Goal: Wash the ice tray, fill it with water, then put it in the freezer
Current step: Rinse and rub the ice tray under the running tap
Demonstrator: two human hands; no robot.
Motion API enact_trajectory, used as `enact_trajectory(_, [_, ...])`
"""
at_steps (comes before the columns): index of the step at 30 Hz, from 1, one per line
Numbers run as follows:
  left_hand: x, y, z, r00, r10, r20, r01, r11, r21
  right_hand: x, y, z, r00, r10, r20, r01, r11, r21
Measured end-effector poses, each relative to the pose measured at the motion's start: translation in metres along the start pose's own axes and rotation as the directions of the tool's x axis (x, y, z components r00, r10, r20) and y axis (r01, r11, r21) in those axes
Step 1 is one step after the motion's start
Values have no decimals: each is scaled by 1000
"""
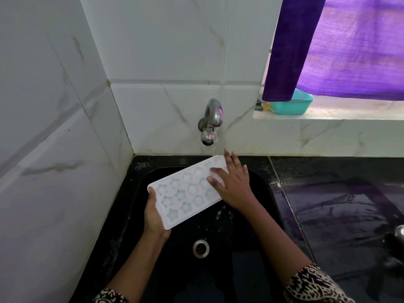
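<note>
A white ice tray [185,193] with star and round moulds is held tilted over the black sink [247,215], its far end up under the tap. My left hand [154,217] grips the tray's near left corner, thumb on the rim. My right hand [232,182] lies on the tray's far right end with fingers spread and straight, two fingertips pressing the mould surface. A thin stream of water runs from the metal tap [211,121] onto the far edge of the tray.
The sink drain [200,248] lies below the tray. A wet black counter [338,204] spreads to the right, with a metal object [396,237] at its right edge. A teal tub [290,103] sits on the window ledge under a purple curtain [338,47]. White tiled walls close the left and back.
</note>
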State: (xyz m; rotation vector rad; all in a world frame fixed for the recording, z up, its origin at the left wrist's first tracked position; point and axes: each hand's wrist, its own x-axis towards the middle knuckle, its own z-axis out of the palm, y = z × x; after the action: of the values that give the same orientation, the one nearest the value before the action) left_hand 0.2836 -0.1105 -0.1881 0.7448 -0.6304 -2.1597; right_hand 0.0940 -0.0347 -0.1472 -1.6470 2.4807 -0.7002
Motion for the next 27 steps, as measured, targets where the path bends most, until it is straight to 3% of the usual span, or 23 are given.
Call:
enact_trajectory(5, [4, -4, 10, 1000, 9, 26, -10, 1000, 28, 12, -5, 5, 1000, 7, -24, -10, 994, -105])
enact_trajectory(11, [4, 0, 9, 999, 17, 33, -18, 1000, 25, 18, -5, 10, 976, -117, -183, 65, 961, -269])
enact_trajectory(16, [1, 9, 2, 999, 13, 30, -12, 1000, -9, 20, -2, 4, 991, -120, -61, 105, 973, -204])
enact_trajectory(21, [0, 6, 8, 1000, 26, 17, -26, 1000, 11, 20, -11, 14, 968, -161, -193, 110, 962, -250])
enact_trajectory(25, [1, 10, 2, 999, 21, 27, -21, 1000, -2, 21, -2, 9, 985, -141, -95, 120, 973, -195])
enact_trajectory(27, [1, 7, 0, 999, 19, 36, -20, 1000, 2, 23, 1, 4, 982, -145, -122, 118, 971, -210])
